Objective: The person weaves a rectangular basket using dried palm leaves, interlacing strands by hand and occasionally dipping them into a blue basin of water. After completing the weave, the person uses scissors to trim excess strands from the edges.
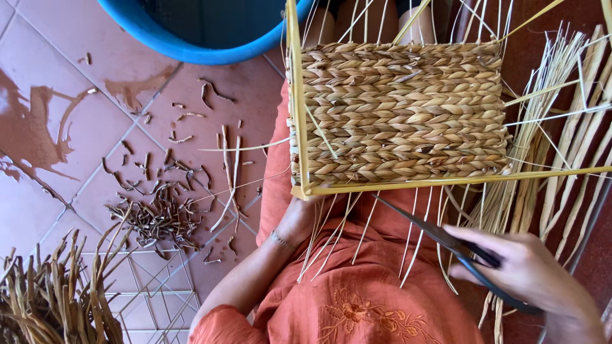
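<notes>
Woven panel: a rectangular mat (401, 111) of thick, plaited straw-coloured fibre, bound on a thin yellow frame (297, 114); it rests on the person's lap, upper middle of the view, with pale loose strands hanging from its near edge.
Left hand: the left hand (299, 216) lies under the panel's near left corner, touching it; its fingers are hidden, so I cannot tell how they are set. A thin bracelet sits on the wrist.
Right hand: the right hand (532, 274) is closed around the dark handles of the scissors (446, 239), whose long blades point up-left towards the loose strands below the panel.
Garment: orange cloth (363, 299) with stitched flower embroidery covers the lap.
Reeds: long, flat, dry reeds (561, 127) lie in a bundle at the right.
Floor: glossy reddish tiles (57, 76), wet in patches, strewn with short brown trimmings (159, 213).
Basin: a blue plastic tub (191, 38) stands at the top.
Wire frame: a bare wire grid (143, 286) lies bottom left, beside dry stalks (51, 299).
</notes>
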